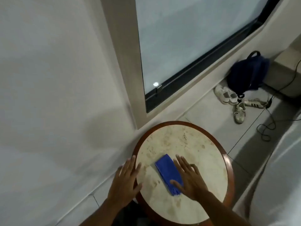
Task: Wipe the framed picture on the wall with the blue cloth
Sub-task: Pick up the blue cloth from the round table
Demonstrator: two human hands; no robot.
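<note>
Pickup step. Right hand [189,177] flat and open, thumb on the folded blue cloth [168,174] lying on the round marble counter [187,144]. Left hand [125,181] open, empty, over the counter's edge. Next: pinch cloth, lift. Framed picture not in view.

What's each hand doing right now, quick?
Left hand: open, fingers spread at the round table's left rim, holding nothing.
Right hand: open, flat by the blue cloth, thumb on it, not gripping.
</note>
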